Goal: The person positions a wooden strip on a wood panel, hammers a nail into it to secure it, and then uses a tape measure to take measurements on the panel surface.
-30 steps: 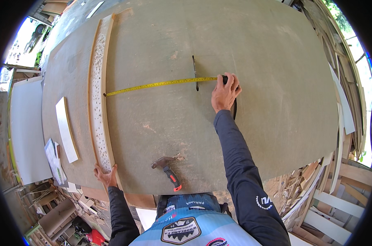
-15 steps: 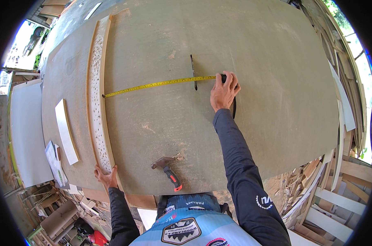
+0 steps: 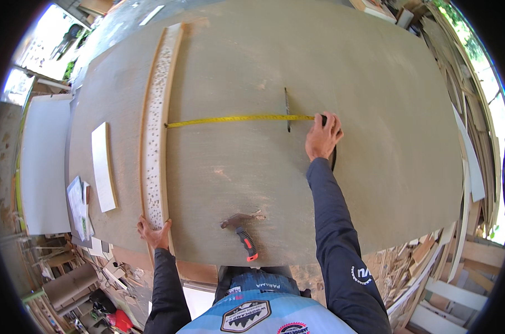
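My right hand point(image 3: 324, 136) is closed round a dark tape measure point(image 3: 324, 119), mostly hidden by the fingers. Its yellow blade point(image 3: 230, 118) runs left across the table to the edge of a long speckled board point(image 3: 156, 128), where its hooked end rests. Across the saw blade point(image 3: 287, 108), which stands up through a slot in the tabletop, the yellow tape passes from one side to the other. My left hand point(image 3: 155, 232) grips the near end of the speckled board, thumb on one edge and fingers on the other.
A claw hammer point(image 3: 243, 236) with a black and orange grip lies near the front edge of the table point(image 3: 386, 167). Left of the long board are a white strip point(image 3: 103, 167) and papers in plastic point(image 3: 79, 206). Scrap wood point(image 3: 425, 250) is piled beyond the right side.
The whole view has shifted, so the table and both hands appear further right. The tape still spans from the board to my right hand, and both grips look the same.
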{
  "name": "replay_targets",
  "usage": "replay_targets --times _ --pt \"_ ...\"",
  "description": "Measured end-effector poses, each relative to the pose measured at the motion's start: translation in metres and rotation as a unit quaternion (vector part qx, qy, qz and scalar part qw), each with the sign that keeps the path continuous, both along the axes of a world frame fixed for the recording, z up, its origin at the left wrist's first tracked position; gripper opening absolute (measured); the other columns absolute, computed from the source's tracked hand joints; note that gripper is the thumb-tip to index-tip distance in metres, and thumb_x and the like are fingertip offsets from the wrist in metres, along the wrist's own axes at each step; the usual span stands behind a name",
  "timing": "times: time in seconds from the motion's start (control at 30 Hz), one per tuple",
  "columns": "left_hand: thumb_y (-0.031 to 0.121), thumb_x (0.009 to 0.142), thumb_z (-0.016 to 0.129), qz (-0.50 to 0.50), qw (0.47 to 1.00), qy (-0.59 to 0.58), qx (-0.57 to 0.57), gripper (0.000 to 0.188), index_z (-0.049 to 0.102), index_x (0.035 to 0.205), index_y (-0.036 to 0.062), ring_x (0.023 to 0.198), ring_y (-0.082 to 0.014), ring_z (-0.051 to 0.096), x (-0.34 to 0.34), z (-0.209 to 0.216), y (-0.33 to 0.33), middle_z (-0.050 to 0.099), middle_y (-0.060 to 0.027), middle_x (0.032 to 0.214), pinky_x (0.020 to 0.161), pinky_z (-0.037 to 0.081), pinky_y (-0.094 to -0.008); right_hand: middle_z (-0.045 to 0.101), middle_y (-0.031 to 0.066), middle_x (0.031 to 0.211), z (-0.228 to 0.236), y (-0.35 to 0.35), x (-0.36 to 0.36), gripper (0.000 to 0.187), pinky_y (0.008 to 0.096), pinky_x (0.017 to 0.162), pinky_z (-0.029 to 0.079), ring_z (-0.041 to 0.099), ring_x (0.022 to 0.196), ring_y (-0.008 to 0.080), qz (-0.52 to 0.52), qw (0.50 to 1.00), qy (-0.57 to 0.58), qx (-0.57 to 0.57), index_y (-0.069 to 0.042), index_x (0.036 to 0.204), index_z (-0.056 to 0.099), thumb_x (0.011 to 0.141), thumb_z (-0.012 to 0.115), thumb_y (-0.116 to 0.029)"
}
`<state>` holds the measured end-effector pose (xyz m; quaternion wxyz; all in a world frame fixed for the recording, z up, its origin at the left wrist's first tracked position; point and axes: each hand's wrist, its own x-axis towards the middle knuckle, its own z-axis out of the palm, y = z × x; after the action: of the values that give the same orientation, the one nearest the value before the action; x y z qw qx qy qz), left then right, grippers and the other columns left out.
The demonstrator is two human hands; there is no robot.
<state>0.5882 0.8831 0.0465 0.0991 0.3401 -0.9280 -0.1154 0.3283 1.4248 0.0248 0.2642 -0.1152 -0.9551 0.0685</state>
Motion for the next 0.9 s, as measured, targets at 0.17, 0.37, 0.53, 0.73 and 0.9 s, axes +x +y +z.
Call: replay_targets --times 0.17,0.37,0.53,0.73,0.9 --pt "0.039 0.05 0.092 -0.002 0.999 0.045 0.01 0.103 0.052 0.139 0.0057 0.124 -0.0396 0.048 -0.006 0.018 0.015 0.054 -0.0167 0.127 0.107 0.034 -0.0526 0.053 0.004 0.13 -0.006 -0.004 0.003 0.021 0.0545 0.099 0.04 0.045 0.131 0.0314 -0.004 1.0 0.017 -0.013 -0.017 0.113 0.063 0.093 0.061 -0.011" --pt "0.045 0.049 0.092 -0.005 0.998 0.059 0.004 0.105 0.051 0.137 0.0056 0.121 -0.0375 0.048 0.001 0.024 0.007 0.055 -0.0181 0.125 0.106 0.035 -0.0498 0.053 0.013 0.119 -0.002 -0.01 0.079 0.016 0.0445 0.092 0.047 0.049 0.117 0.0347 -0.003 1.0 -0.019 0.024 -0.011 0.113 0.062 0.097 0.06 -0.011" --pt "0.055 0.053 0.089 -0.015 0.999 0.015 0.024 0.112 0.045 0.142 0.004 0.123 -0.0353 0.047 -0.006 0.031 0.012 0.052 -0.0176 0.125 0.103 0.034 -0.0494 0.052 0.0172 0.11 0.036 -0.033 0.197 0.017 0.0496 0.093 0.042 0.049 0.107 0.0364 0.022 0.991 -0.118 -0.055 -0.004 0.112 0.061 0.099 0.06 -0.015" --pt "0.063 0.058 0.086 -0.008 0.992 0.063 0.108 0.122 0.038 0.15 -0.0001 0.13 -0.0368 0.041 0.012 0.02 -0.011 0.049 -0.0216 0.131 0.109 0.027 -0.0523 0.059 0.0188 0.099 0.057 -0.181 0.308 0.021 0.0478 0.086 0.045 0.055 0.095 0.0363 0.107 0.961 -0.111 -0.231 -0.001 0.11 0.063 0.098 0.061 -0.018" --pt "0.053 0.085 0.073 -0.109 0.953 0.23 0.167 0.086 0.047 0.144 -0.0043 0.131 -0.0369 0.043 0.033 0.035 0.003 0.055 -0.0219 0.126 0.111 0.027 -0.054 0.063 0.0146 0.107 0.105 -0.34 0.351 0.032 0.0369 0.089 0.049 0.06 0.101 0.0243 0.119 0.855 -0.188 -0.468 0.001 0.121 0.061 0.103 0.059 -0.025"
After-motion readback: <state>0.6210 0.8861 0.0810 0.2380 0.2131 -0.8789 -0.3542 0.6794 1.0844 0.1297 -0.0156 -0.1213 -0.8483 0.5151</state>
